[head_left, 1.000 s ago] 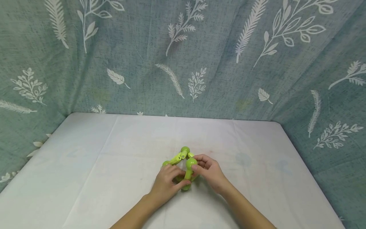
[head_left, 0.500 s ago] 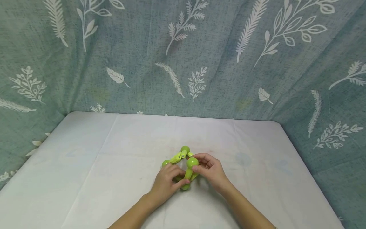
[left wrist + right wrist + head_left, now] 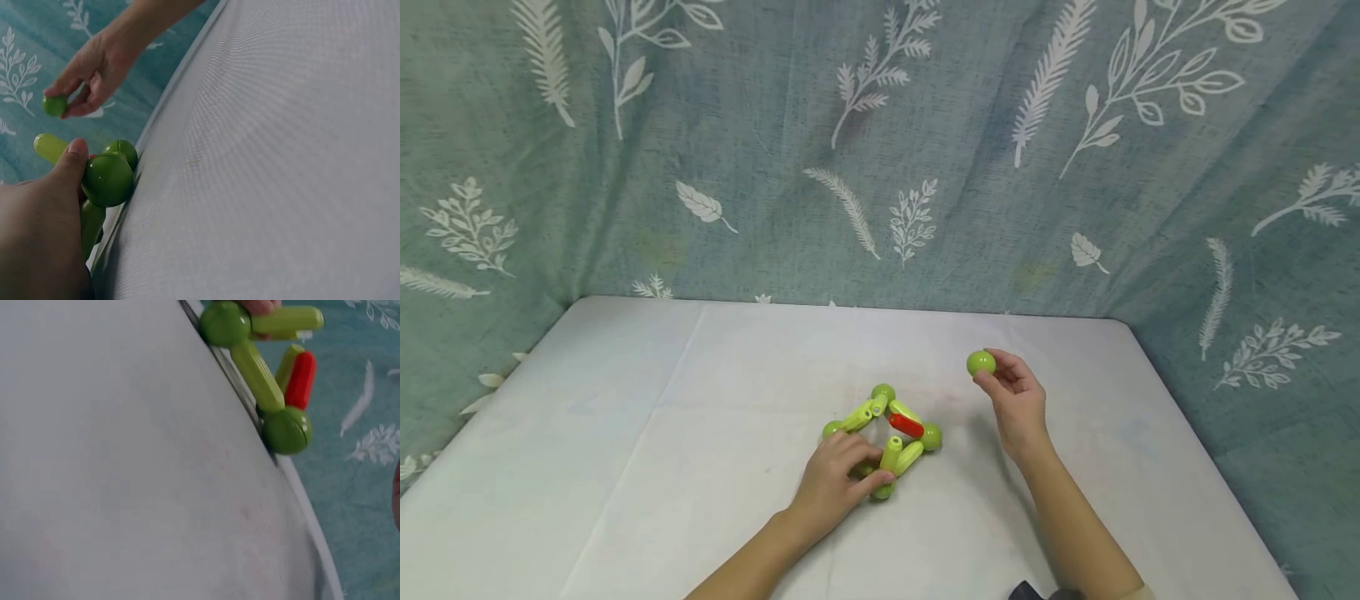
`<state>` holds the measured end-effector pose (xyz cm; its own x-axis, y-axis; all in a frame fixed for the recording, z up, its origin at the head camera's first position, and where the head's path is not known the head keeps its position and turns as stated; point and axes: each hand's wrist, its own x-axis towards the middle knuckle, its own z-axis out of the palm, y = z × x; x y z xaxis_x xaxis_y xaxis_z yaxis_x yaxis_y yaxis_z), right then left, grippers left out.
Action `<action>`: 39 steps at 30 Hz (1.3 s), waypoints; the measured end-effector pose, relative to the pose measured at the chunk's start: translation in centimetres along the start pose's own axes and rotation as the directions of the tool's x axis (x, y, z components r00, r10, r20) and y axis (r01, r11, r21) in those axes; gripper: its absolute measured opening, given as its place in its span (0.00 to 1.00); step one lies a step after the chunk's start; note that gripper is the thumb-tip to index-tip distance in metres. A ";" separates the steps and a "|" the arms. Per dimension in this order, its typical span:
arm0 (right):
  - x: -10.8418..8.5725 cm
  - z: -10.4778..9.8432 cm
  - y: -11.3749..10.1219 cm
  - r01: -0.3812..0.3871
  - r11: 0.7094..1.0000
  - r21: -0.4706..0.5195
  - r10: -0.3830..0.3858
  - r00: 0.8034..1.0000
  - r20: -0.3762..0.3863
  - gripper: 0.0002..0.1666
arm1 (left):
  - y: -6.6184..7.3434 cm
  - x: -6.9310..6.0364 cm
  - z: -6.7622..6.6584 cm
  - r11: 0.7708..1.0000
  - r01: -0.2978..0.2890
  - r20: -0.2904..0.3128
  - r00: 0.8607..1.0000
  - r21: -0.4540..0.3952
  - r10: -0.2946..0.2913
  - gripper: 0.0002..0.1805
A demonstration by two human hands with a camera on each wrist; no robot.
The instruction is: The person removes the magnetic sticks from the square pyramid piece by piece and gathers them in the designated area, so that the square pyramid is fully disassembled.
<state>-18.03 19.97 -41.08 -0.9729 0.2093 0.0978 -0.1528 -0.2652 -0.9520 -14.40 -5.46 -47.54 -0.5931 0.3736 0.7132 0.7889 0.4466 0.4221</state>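
On the white table stands a ring of light-green rods [image 3: 909, 457] joined by green balls [image 3: 931, 437]. A red rod [image 3: 907, 426] rises at a slant from the right-hand ball. My left hand [image 3: 844, 475] grips the near part of the ring, its thumb by the base of a raised green rod [image 3: 891, 452] with a bare, hollow end. In the left wrist view that thumb lies beside a green corner ball [image 3: 107, 180]. Up and to the right, my right hand [image 3: 1020, 404] pinches a loose green ball [image 3: 980, 363] above the table, apart from the ring.
A white cloth covers the table [image 3: 700, 500]. Behind it and at both sides hangs a blue-green curtain [image 3: 760, 225] with white leaf prints. A dark object [image 3: 1026, 592] shows at the bottom edge, beside the right forearm.
The green ball has come off the raised rod, and my right hand has carried it up and to the right. The red rod is now uncovered. My left hand has stayed in place.
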 end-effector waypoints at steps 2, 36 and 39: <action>1.0 -0.5 0.5 -0.004 0.999 -0.051 0.002 1.000 -0.029 0.22 | -0.1 0.0 0.0 1.000 0.002 -0.002 1.000 -0.003 -0.002 0.15; 12.5 -0.5 7.1 -0.053 0.785 -0.617 -0.055 0.986 -0.155 0.28 | -0.4 0.0 -0.2 0.999 -0.018 -0.047 0.999 -0.029 0.017 0.14; 12.4 -0.4 7.2 -0.053 0.784 -0.619 -0.052 0.987 -0.150 0.29 | -0.5 0.0 -0.2 0.999 -0.011 -0.041 0.999 -0.034 0.009 0.14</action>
<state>-31.09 21.05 -46.82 -0.9267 0.3615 0.1025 0.0387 0.3632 -0.9309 -14.73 -5.82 -47.64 -0.5786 0.3442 0.7394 0.8003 0.4142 0.4334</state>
